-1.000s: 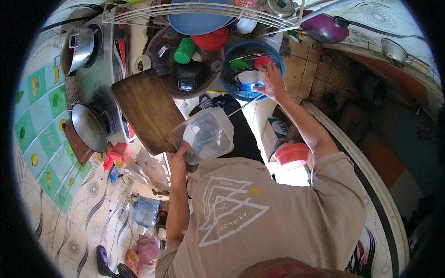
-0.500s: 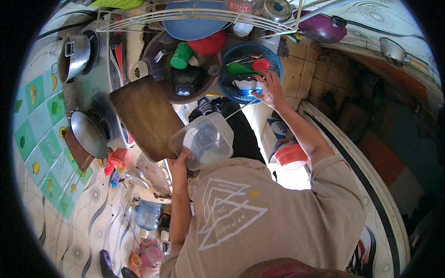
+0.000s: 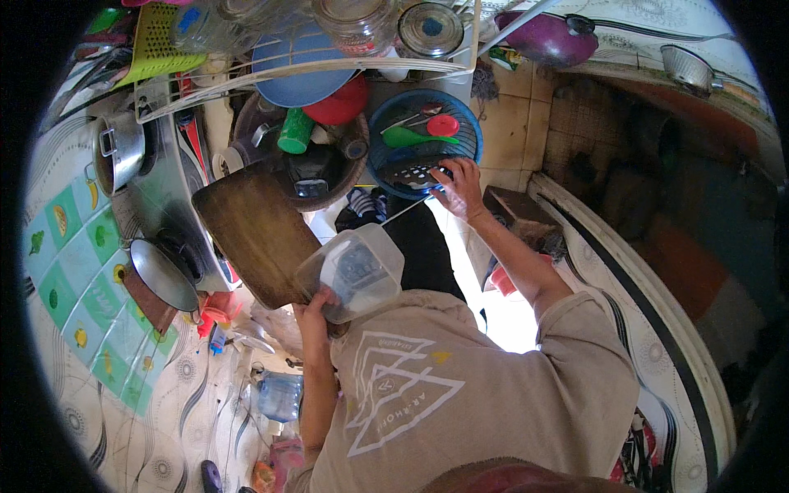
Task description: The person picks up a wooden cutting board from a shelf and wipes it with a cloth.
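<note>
Plastic tub (image 3: 362,275) looks light and kinda bendy, probably best pinched by a corner like left grip (image 3: 316,309) has it; can't tell if right grip (image 3: 460,189) holds anything.

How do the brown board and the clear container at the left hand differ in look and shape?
The brown board is flat; the clear container is hollow with raised walls. The brown board is dark and opaque, while the clear container is see-through. The brown board also looks longer than the clear container. Both have the left hand at their lower ends in view.
</note>
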Demonstrator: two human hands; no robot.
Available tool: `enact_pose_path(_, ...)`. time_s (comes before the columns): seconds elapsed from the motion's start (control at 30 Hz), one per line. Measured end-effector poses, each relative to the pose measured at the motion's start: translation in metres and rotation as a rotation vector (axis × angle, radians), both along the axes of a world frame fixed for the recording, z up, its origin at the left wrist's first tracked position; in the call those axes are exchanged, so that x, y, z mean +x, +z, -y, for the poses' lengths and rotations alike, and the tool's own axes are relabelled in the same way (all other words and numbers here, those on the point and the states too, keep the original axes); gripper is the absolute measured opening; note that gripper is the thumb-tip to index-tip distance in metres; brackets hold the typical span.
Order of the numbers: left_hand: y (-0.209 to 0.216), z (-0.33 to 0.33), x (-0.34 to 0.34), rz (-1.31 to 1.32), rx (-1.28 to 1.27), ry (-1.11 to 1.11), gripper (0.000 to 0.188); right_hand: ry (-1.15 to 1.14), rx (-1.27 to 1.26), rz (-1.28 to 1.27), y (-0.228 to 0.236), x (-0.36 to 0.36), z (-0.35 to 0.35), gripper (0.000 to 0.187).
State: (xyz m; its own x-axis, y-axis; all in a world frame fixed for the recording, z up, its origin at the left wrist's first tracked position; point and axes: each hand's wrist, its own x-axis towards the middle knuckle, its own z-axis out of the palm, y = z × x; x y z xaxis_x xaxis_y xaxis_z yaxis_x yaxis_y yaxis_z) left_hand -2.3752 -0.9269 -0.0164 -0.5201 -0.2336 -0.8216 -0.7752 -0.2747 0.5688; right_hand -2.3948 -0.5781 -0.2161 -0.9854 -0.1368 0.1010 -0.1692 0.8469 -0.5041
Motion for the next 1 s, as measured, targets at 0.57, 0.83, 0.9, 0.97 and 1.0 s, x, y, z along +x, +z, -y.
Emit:
enact_pose_path(0.57,-0.001,-0.001,-0.018,-0.051,-0.066,-0.1,0.016,-0.052,0.079,0.39,0.008,-0.083,-0.015,0.089)
enact_pose_path(0.83,0.013,-0.008,-0.028,-0.134,-0.08,-0.087,0.013,-0.019,0.16,0.537,-0.021,-0.143,-0.028,0.112)
enact_pose_path(0.9,0.006,0.0,-0.02,-0.128,-0.042,-0.1,0.014,-0.063,0.216,0.479,-0.01,-0.141,-0.011,0.109)
enact_pose_path(0.97,0.003,0.006,-0.016,-0.13,-0.053,-0.14,0.014,-0.082,0.08,0.436,0.001,-0.13,0.012,0.101)
enact_pose_path(1.0,0.005,0.005,-0.015,-0.137,-0.089,-0.165,0.015,-0.068,-0.087,0.422,0.009,-0.123,0.028,0.095)
